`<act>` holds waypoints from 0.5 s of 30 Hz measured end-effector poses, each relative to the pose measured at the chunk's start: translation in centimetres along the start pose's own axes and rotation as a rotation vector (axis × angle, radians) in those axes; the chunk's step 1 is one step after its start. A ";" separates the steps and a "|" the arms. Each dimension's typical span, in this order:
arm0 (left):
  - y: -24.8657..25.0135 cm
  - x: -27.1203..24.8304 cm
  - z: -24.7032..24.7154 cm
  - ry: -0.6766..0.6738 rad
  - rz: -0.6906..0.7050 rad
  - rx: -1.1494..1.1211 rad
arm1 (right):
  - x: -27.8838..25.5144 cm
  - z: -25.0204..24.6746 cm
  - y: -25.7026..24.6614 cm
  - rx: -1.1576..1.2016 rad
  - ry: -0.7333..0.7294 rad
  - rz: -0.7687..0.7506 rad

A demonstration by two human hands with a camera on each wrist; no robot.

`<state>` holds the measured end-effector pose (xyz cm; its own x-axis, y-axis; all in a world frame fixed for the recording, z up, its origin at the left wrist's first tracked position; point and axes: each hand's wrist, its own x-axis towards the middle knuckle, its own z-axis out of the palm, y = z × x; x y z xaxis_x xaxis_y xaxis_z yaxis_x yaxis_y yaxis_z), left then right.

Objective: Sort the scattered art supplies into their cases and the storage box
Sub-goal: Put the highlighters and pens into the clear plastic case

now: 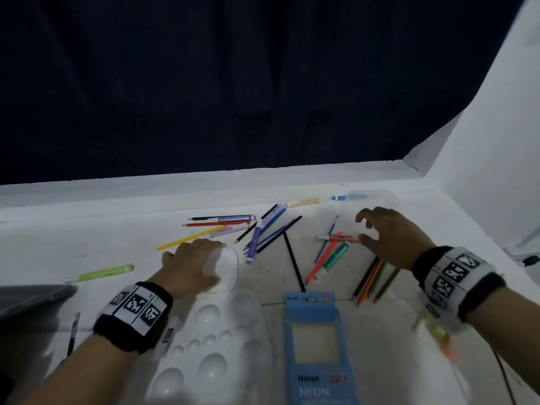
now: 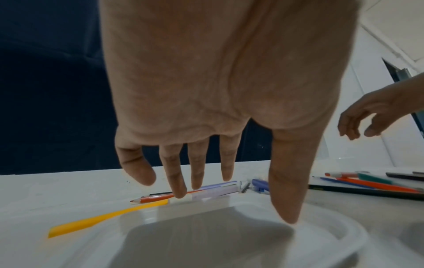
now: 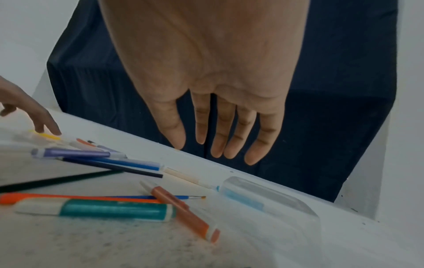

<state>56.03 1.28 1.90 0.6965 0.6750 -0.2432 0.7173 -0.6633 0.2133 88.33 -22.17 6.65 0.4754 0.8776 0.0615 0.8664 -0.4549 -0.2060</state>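
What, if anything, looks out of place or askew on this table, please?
Pens and pencils lie crossed in loose heaps on the table, outside the blue case. A green pen lies apart at the left. Nothing looks spilled or broken.

teal marker [image 3: 110,208] | orange marker [image 3: 183,208] | yellow pencil [image 2: 103,217] | blue case [image 1: 317,346]

White table [image 1: 117,229] under everything; dark blue curtain [image 1: 204,83] hangs behind far edge; white wall [image 1: 496,141] at right.

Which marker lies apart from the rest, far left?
The light green marker, alone left of the left hand; all the other markers lie in the scattered central piles.
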 end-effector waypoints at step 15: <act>2.1 1.5 -1.9 0.035 -0.021 0.127 | 11.6 0.3 5.1 -0.418 -0.360 -0.115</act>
<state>58.64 1.51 3.82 0.6829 0.6989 -0.2126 0.7255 -0.6828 0.0862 98.23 -14.33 6.01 0.3553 0.8882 -0.2912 0.9314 -0.3100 0.1909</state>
